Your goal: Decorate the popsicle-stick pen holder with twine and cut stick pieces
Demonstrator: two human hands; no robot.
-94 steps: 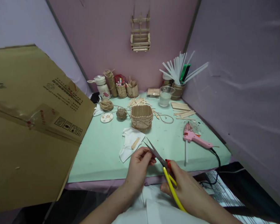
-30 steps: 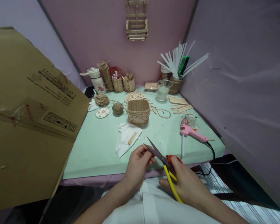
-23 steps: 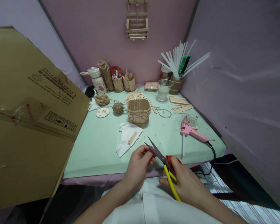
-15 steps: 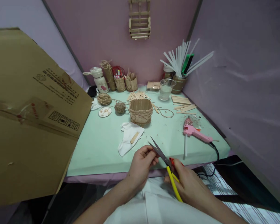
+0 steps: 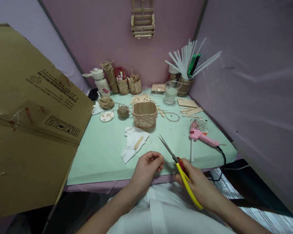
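My right hand (image 5: pixel 196 182) is closed round yellow-handled scissors (image 5: pixel 188 186), their narrow blades pointing up and left above the table's front edge. To their left, my left hand (image 5: pixel 147 167) has thumb and fingers pinched together; a tiny pale bit shows at the fingertips, too small to make out. Beyond my left hand a white cloth (image 5: pixel 128 150) lies on the table with a short wooden piece (image 5: pixel 138 143) on it. Behind the cloth stands a wooden basket (image 5: pixel 145 119) with a scalloped rim.
A pink glue gun (image 5: pixel 205 137) lies at right, its cord trailing off the edge. Twine balls (image 5: pixel 123 111), craft sticks (image 5: pixel 187 103), a clear cup (image 5: pixel 171 95) and a bottle (image 5: pixel 101 84) stand behind. A large cardboard box (image 5: pixel 34 156) fills the left.
The scissors have moved away from my left fingertips, to the right, and their blades are closer together. My left hand keeps its pinch. The whole view has shifted slightly.
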